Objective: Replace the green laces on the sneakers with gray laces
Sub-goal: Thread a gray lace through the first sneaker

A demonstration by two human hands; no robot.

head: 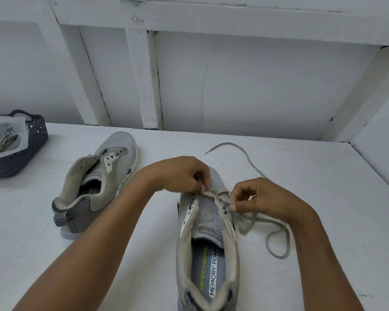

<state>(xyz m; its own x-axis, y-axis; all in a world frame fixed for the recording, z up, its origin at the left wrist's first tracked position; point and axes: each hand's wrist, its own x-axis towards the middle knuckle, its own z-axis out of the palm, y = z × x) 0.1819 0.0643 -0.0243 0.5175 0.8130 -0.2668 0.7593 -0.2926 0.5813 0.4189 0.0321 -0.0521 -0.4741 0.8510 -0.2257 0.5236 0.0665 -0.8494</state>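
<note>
Two hands are held over the toe end of the near sneaker (208, 227), which stands upright on the white counter (323, 187) with its heel toward the camera. The left hand (182, 176) is curled tightly, and the gray lace (244, 226) is pinched between its thumb and fingertips at the front of the left eyelet row. The right hand (265, 198) is also curled, and the same lace is pinched between its thumb and forefinger just beside the right eyelet row. Loose lengths of the lace are spread on the counter to the right of the shoe, one looped near the right wrist and one trailing away past the toe. The second sneaker (99, 182) is tilted over to the left, well apart from the hands. A dark perforated basket (35, 140) is set at the far left, and a clear plastic bag (7, 133) is held inside it; the bag's contents cannot be made out.
</note>
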